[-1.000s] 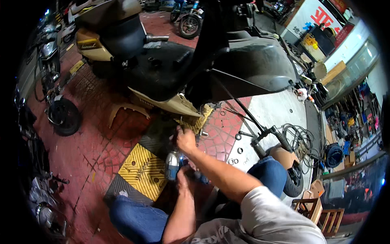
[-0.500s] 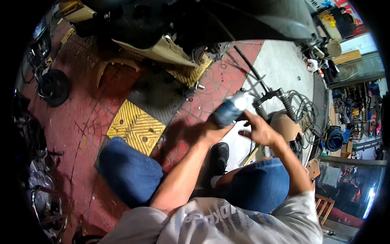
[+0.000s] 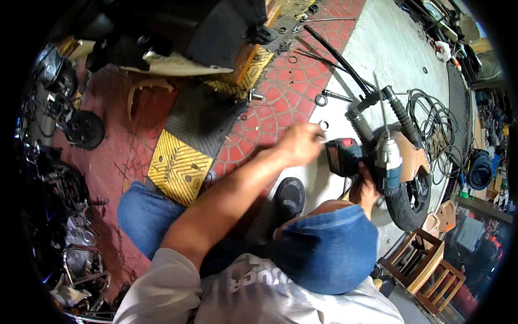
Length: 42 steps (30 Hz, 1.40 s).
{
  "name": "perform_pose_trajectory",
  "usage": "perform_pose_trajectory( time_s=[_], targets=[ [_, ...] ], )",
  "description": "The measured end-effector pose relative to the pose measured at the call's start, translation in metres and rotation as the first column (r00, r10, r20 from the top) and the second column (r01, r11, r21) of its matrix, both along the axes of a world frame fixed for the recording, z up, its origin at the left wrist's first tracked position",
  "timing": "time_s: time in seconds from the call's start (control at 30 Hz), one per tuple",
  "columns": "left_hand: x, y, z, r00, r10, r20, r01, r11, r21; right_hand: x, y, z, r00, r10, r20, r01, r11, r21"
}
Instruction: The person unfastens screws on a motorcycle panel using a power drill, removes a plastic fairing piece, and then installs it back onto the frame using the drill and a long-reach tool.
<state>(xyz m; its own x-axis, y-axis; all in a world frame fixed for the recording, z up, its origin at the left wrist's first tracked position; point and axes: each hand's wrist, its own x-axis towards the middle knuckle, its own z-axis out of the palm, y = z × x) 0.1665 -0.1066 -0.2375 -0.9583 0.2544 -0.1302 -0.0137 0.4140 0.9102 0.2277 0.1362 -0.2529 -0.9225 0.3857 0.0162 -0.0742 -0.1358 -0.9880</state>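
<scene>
A cordless impact driver [image 3: 389, 164] with a teal body, silver nose and black battery rests in my right hand [image 3: 367, 190], whose fingers are wrapped round its grip. A thin rod stands out from the tool's nose, pointing away from me. My left hand [image 3: 299, 144], slightly blurred, is raised over the edge between red paving and pale floor. Its fingers are curled together, and what they hold, if anything, is hidden. Near its fingertips lies a small ring [image 3: 324, 125]. Beyond the tool lies a motorcycle front fork [image 3: 360, 125] with a wheel [image 3: 406, 208] and tan mudguard [image 3: 413, 154].
A dark ring [image 3: 321, 100], a short bolt-like rod [image 3: 339, 96] and several long rods lie ahead. Coiled cable [image 3: 431, 121] is at the right, wooden stools [image 3: 421, 264] at lower right. A yellow ramp [image 3: 181, 167] lies left of centre, motorcycles [image 3: 83, 127] stand far left.
My hands have parted: the impact driver has gone right and nearer in my right hand, while my left hand has come off it and moved slightly up. The view has shifted rightward.
</scene>
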Motion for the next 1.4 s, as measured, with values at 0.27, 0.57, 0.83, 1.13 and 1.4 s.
perform_pose_trajectory(
  time_s=[0.27,0.57,0.83,1.13,1.4],
  targets=[
    [-0.121,-0.043,-0.114,0.889,0.457,0.003,-0.392,0.765,-0.511,0.037,0.013,-0.041,0.959,-0.087,0.269,0.003,0.954,0.3],
    [-0.205,-0.043,-0.172,0.844,0.536,0.009,-0.399,0.638,-0.659,0.047,0.033,-0.06,0.97,0.037,0.242,-0.125,0.924,0.36],
    [-0.151,-0.051,-0.145,0.618,0.508,0.601,-0.648,0.761,0.023,0.044,0.034,-0.067,0.963,0.021,0.27,-0.059,0.989,0.133],
    [-0.038,-0.043,-0.027,0.709,0.123,0.694,-0.704,0.163,0.691,0.032,0.036,-0.042,0.963,0.152,0.222,-0.214,0.934,0.288],
    [-0.003,-0.048,-0.003,0.68,0.022,0.733,-0.733,0.049,0.679,0.048,0.021,-0.031,0.917,0.288,0.274,-0.366,0.88,0.301]
  ],
)
